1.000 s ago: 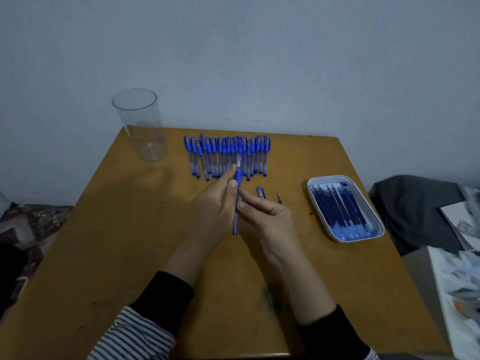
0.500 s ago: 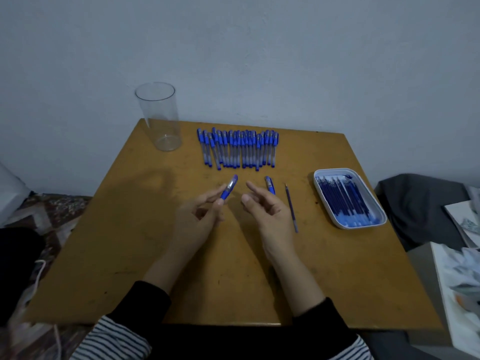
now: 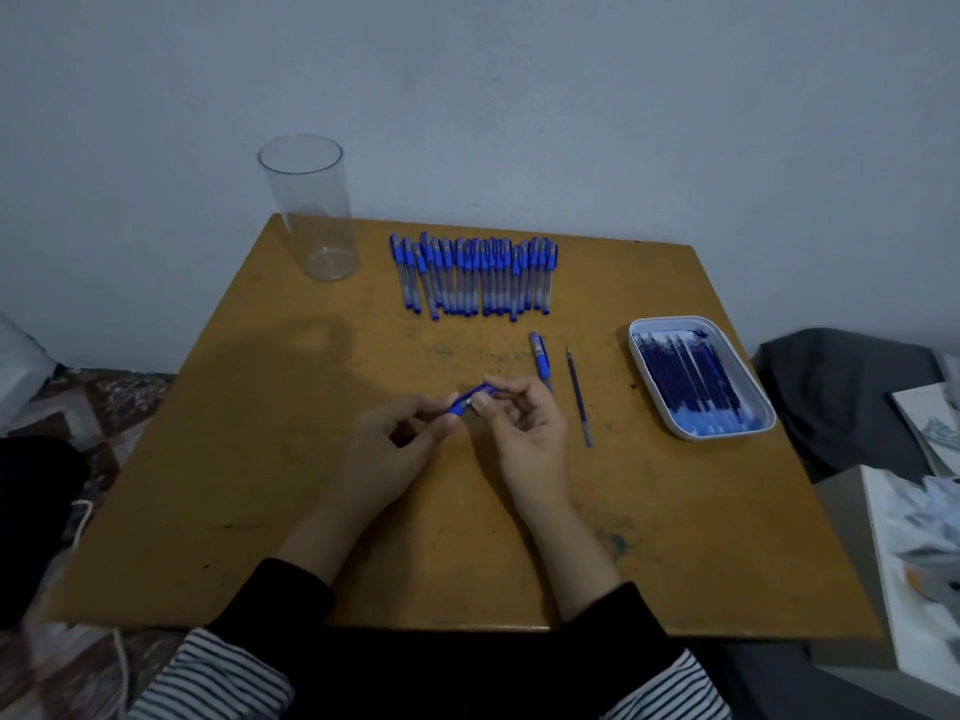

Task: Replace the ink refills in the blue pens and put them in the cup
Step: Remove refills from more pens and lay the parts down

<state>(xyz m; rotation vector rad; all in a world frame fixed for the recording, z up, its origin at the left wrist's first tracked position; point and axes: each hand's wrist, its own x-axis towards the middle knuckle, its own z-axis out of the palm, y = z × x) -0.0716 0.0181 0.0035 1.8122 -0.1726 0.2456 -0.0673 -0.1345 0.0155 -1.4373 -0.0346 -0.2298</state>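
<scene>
While they meet at mid-table, the left hand (image 3: pixel 395 444) and right hand (image 3: pixel 527 431) pinch a blue pen piece (image 3: pixel 474 398) between curled fingertips. A loose refill (image 3: pixel 578 397) lies just right, the row of pens (image 3: pixel 472 275) far, the cup (image 3: pixel 311 210) far left.

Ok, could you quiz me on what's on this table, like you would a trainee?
1. True or false: the clear cup already holds pens.
2. Where does the white tray of refills sit? A) beside the cup B) on the table's right side C) on the floor
3. Fill in: the small blue pen piece is pinched by ___ hands.
Key: 1 false, the clear cup is empty. 2 B. 3 two, the left hand and the right hand.
</scene>
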